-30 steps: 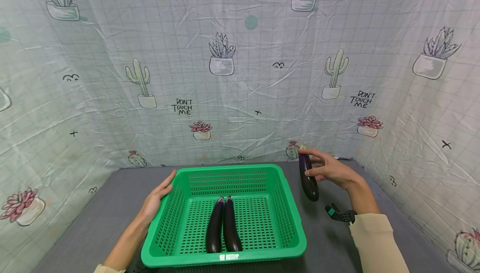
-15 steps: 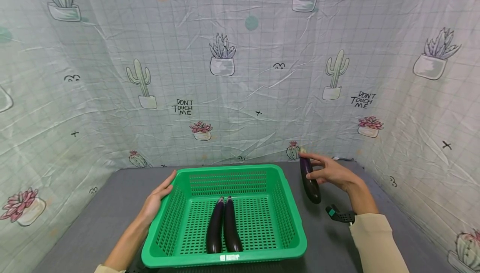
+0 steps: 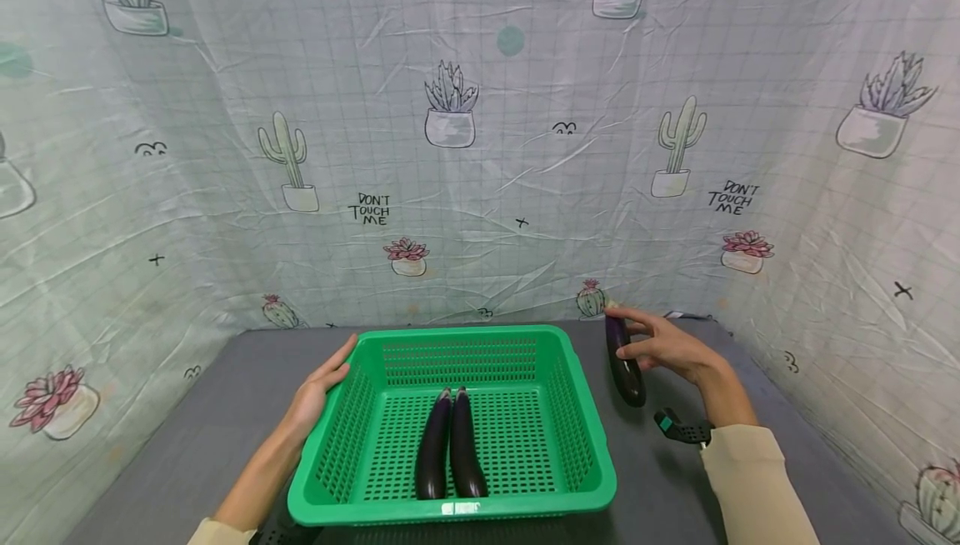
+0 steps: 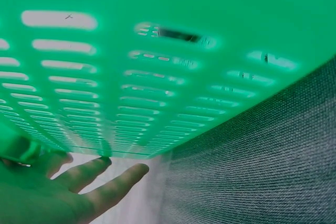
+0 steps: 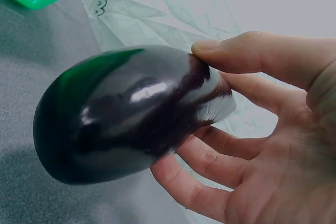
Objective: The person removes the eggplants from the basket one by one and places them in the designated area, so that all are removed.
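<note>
My left hand [image 3: 311, 399] lies along the left rim of a green plastic basket [image 3: 452, 508], its fingers extended. In the left wrist view, the straight fingers of that hand [image 4: 58, 192] reach past the slotted outer wall [image 4: 110, 82]. Two dark purple eggplants [image 3: 432, 453] lie side by side in the basket, stem ends away from me. To the right of the basket, my right hand [image 3: 667, 349] grips a third eggplant [image 3: 626, 374] near its stem end. The right wrist view shows thumb and fingers around that eggplant [image 5: 115, 119], its rounded end pointing away from the palm.
The basket stands on a grey cloth-covered table [image 3: 187, 420]. A pale curtain [image 3: 487, 178] printed with cacti encloses the back and both sides. A black band [image 3: 684, 428] is on my right wrist.
The view has shifted slightly. The eggplant in my right hand has moved a little right and lower. My left hand stays at the basket's left rim.
</note>
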Demonstrator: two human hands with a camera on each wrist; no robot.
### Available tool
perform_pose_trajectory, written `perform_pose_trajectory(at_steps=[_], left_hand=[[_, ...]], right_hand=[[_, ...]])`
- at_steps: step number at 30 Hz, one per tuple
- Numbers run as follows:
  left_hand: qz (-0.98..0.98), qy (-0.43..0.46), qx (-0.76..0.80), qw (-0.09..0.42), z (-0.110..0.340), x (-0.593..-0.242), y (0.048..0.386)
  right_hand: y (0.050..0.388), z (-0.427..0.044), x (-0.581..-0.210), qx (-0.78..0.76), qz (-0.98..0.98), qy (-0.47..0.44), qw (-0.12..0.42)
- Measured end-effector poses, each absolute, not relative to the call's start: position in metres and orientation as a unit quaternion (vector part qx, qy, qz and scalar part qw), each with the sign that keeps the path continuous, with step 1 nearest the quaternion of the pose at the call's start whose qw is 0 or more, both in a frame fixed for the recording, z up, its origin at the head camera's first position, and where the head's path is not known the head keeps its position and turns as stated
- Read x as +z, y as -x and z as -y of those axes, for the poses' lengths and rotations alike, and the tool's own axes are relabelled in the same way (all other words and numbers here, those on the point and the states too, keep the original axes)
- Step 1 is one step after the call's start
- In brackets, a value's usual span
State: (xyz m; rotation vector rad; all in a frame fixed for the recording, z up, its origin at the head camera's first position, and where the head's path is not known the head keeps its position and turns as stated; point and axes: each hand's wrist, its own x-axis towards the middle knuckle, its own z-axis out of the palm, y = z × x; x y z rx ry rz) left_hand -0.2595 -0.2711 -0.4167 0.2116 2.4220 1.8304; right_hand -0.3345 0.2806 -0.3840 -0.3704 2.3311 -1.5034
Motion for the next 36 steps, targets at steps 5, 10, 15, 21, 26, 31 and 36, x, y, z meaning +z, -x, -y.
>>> perform_pose_trajectory(at_steps=[5, 10, 15, 21, 26, 31, 36], left_hand=[[-0.799, -0.061, 0.596, 0.054, 0.2703, -0.4162, 0.2613], [-0.789, -0.065, 0.608, 0.055, 0.2694, -0.416, 0.262], [-0.785, -0.068, 0.613, 0.049, 0.2696, -0.4164, 0.2613], [-0.79, -0.069, 0.607, 0.047, 0.2704, -0.4166, 0.2612], [-0.793, -0.076, 0.602, 0.047, 0.2714, -0.4166, 0.2609], [-0.789, -0.077, 0.608, 0.05, 0.2717, -0.4169, 0.2604], [-0.778, -0.082, 0.621, 0.054, 0.2712, -0.418, 0.2602]], right_hand=[[0.3349, -0.2821, -0.3858, -0.54, -0.815, 0.125, 0.17], [0.3363, -0.2826, -0.3866, -0.53, -0.822, 0.129, 0.166], [0.3369, -0.2825, -0.3862, -0.524, -0.826, 0.129, 0.163], [0.3368, -0.2818, -0.3865, -0.52, -0.829, 0.128, 0.162], [0.3372, -0.2812, -0.3875, -0.518, -0.831, 0.125, 0.161], [0.3374, -0.2816, -0.3886, -0.519, -0.83, 0.125, 0.16], [0.3375, -0.2822, -0.3895, -0.523, -0.828, 0.126, 0.159]])
